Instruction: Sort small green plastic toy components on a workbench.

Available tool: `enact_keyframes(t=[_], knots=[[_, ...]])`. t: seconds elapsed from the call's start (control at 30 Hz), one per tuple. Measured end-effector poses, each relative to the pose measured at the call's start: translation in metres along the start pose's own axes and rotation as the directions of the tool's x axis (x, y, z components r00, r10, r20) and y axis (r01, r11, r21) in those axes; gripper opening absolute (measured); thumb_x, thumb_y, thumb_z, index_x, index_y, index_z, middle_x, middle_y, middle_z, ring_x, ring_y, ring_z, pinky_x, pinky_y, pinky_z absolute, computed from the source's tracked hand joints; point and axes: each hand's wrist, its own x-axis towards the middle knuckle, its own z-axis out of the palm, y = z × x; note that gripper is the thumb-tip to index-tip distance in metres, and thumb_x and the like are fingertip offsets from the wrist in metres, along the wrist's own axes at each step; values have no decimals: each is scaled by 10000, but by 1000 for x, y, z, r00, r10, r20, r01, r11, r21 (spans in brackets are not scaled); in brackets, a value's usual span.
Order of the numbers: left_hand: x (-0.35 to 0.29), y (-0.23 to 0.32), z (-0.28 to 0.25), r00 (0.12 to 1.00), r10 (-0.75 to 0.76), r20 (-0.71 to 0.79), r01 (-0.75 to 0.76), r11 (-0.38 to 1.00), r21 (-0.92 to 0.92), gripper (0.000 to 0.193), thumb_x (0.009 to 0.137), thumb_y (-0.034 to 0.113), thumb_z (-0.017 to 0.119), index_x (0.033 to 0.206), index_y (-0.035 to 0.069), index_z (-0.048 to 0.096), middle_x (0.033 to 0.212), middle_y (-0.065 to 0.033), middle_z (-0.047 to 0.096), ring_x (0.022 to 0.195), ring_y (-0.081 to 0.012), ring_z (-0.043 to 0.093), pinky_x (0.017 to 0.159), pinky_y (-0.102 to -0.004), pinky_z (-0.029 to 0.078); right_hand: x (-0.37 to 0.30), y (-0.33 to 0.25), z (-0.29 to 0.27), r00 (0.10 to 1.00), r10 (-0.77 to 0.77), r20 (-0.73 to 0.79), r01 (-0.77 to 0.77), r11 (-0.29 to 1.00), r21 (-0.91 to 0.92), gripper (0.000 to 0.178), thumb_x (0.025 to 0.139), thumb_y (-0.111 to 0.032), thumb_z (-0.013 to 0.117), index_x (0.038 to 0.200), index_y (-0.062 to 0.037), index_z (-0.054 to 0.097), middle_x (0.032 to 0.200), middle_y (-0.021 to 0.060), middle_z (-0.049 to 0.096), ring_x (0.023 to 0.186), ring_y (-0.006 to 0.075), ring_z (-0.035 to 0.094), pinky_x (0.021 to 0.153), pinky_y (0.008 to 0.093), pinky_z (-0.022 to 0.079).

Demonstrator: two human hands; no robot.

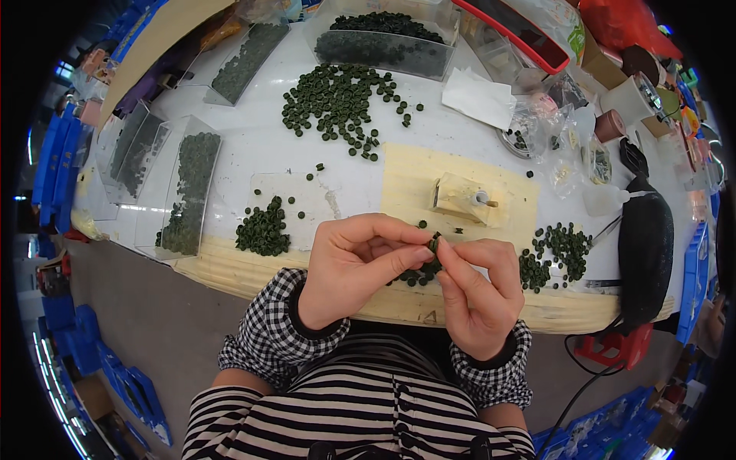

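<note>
White-topped workbench (245, 138) below both hands | left hand (345, 264): thumb and index pinching a dark green disc (435, 244) | right hand (484, 295): fingertip touching it, thumb slightly apart | disc: between hands, above loose disc pile (418, 276)

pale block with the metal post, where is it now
In the head view, right of centre, the pale block sits on the yellow sheet, beyond the right hand.

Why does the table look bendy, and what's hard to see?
Head view: the fisheye lens curves the pale wooden front edge of the white table and leaves black corners; head view: the small dark-green piece between the bare left hand and bare right hand shows too tiny for detail.
</note>
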Motion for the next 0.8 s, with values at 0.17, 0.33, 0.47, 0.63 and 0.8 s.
enact_keyframes(t=[0.17, 0.33, 0.47, 0.63, 0.8], knots=[[-1, 0, 1, 999, 46, -28, -44, 996, 72, 168, 878, -84, 693, 1045, -72, 694, 1017, -132, 720, 928, -161, 706, 843, -258, 580, 0, 1, 0, 1000, 2, 6, -2, 1000, 27, 349, 751, -11, 772, 1099, -34, 755, 956, 69, 688, 822, 237, 620, 700, 323, 515], [0, 0, 1, 994, 111, -17, -108, 983, 148, 175, 867, -104, 686, 1033, -61, 714, 1009, -134, 709, 925, -162, 699, 829, -252, 578, -1, 2, 1, 1000, 1, 1, -1, 999, 35, 351, 751, -14, 773, 1101, -35, 756, 952, 71, 689, 818, 237, 618, 697, 324, 514], [0, 1, 2, 991, 136, -19, -129, 972, 194, 192, 848, -140, 676, 1014, -53, 722, 994, -157, 709, 898, -184, 697, 796, -268, 584, -2, 2, 2, 1000, 2, 6, -2, 999, 39, 354, 750, -15, 774, 1103, -35, 756, 953, 71, 689, 814, 237, 616, 694, 325, 512], [1, 3, 1, 991, 137, 1, -134, 965, 227, 198, 849, -147, 670, 1012, -49, 725, 994, -158, 709, 908, -187, 696, 797, -267, 583, -1, 3, 1, 1000, -5, 14, 4, 999, 40, 359, 749, -18, 778, 1107, -35, 754, 954, 70, 688, 803, 236, 607, 685, 324, 508], [0, 1, 0, 990, 141, 3, -138, 962, 237, 201, 856, -107, 691, 1037, -30, 734, 996, -134, 713, 913, -162, 688, 799, -258, 565, -1, 2, 2, 1000, -6, 20, 5, 999, 46, 362, 749, -16, 780, 1110, -32, 753, 957, 70, 687, 796, 234, 599, 679, 322, 505]])
